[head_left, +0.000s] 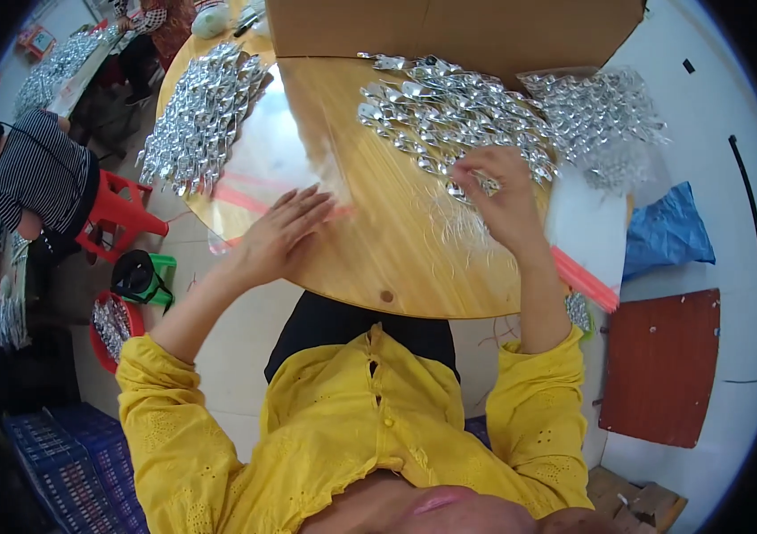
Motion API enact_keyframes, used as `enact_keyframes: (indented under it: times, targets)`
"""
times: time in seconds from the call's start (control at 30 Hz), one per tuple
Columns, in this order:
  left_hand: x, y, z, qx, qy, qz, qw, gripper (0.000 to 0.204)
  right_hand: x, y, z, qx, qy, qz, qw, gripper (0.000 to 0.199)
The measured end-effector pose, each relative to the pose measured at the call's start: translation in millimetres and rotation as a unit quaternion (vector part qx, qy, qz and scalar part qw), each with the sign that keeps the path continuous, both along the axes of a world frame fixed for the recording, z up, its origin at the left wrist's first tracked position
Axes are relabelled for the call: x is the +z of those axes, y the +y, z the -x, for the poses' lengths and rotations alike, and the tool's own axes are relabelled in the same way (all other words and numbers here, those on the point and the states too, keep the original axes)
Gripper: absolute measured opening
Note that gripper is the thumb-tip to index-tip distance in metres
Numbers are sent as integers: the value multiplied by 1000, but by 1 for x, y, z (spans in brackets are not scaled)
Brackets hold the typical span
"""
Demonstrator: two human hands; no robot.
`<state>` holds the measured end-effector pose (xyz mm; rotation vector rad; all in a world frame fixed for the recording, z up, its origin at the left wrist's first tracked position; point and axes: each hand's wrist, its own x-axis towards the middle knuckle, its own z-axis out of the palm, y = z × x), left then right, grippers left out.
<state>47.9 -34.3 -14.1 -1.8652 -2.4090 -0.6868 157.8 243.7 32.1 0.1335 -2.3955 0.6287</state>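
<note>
My left hand (pixel 285 227) lies flat, fingers stretched out, at the near edge of a clear plastic bag (pixel 294 133) with a red-pink strip. My right hand (pixel 501 196) has its thumb and fingers curled together over the near end of a pile of shiny silver twisted pieces (pixel 458 107). Whatever is between those fingers is too small to make out. Below that hand, thin pale threads (pixel 458 218) are scattered on the wooden table (pixel 378 258). Another heap of silver pieces (pixel 205 116) sits left of the bag.
A cardboard box (pixel 449 31) stands at the table's far side. At right are a filled clear bag (pixel 605 116) and flat bags with red strips (pixel 587 276). A seated person (pixel 44 169) is on a red stool (pixel 120 214) at left. Blue crates (pixel 76 463) stand at lower left.
</note>
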Motion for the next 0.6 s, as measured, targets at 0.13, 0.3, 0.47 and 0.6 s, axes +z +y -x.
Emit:
enact_keyframes:
  times: [0.13,0.3,0.47,0.6]
  targets:
    - [-20,24,-9,35,-33,-83,995,43,-40,-19,0,72,-139,-9,988,13]
    - [-30,28,-13,157,-4,-187,970,44,-58,-36,13,11,-204,-18,979,19]
    - [-36,20,-17,175,-27,-173,969,42,-68,-45,18,-36,-368,96,924,21]
    - [-36,21,-18,180,-3,-167,969,35,-55,-42,19,-43,-241,-2,970,17]
